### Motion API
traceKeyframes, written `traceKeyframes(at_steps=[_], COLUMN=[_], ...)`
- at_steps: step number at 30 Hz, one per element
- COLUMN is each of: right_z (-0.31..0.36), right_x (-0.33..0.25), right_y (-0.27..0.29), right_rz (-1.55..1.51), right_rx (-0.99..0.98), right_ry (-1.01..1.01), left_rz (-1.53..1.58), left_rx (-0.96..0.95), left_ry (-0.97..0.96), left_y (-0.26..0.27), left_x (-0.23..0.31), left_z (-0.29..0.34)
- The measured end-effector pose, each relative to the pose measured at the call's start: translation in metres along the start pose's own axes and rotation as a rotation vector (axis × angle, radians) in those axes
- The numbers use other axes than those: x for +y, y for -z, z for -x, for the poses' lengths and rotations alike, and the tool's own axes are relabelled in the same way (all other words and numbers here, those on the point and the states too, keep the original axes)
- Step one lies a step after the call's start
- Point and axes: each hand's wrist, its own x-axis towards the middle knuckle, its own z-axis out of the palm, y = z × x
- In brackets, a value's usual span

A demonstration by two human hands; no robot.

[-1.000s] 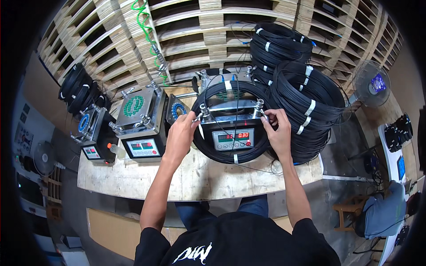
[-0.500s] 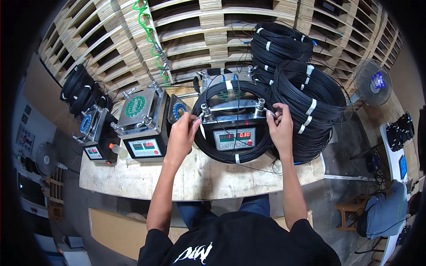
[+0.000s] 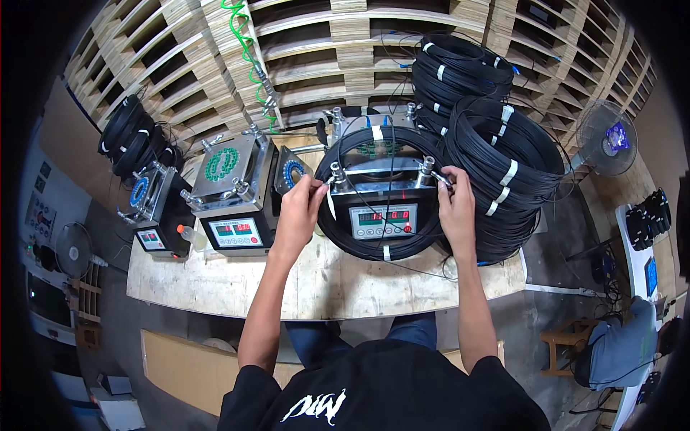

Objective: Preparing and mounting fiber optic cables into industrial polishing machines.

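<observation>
A metal machine [image 3: 379,188] with a red digital display stands on the workbench, and a black cable coil [image 3: 374,248] with white ties lies looped around it. My left hand [image 3: 298,212] grips the coil at the machine's left front post. My right hand [image 3: 454,208] holds the coil at the right front post, fingers pinched by a small metal part. Both forearms reach in from below.
A second machine [image 3: 231,194] and a third, smaller one [image 3: 151,215] stand to the left on the wooden bench [image 3: 323,287]. Stacked black cable coils [image 3: 496,136] sit at the right. Wooden pallets [image 3: 323,50] rise behind. A fan [image 3: 606,138] is at far right.
Both hands have stayed at the machine's front posts, with small finger shifts on the coil. The view has tilted slightly.
</observation>
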Motion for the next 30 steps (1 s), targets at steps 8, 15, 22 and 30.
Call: traceKeyframes(at_steps=[8,15,22,30], right_z=[0.0,-0.001,0.0,0.058], right_x=[-0.006,0.003,-0.003,-0.011], right_y=[0.0,-0.007,-0.003,-0.006], right_rz=[0.038,-0.172,-0.291,0.322], right_rx=[0.074,0.077,0.044,-0.294], right_ry=[-0.318,-0.179,-0.366,0.31], left_rz=[0.038,-0.01,-0.078,-0.147], left_rx=[0.03,0.005,0.027,0.178], left_ry=[0.008,-0.026,-0.184,-0.208], left_y=[-0.001,0.0,-0.002,-0.005], left_x=[-0.004,-0.007,-0.019,-0.021], left_z=[0.001,0.001,0.005,0.003])
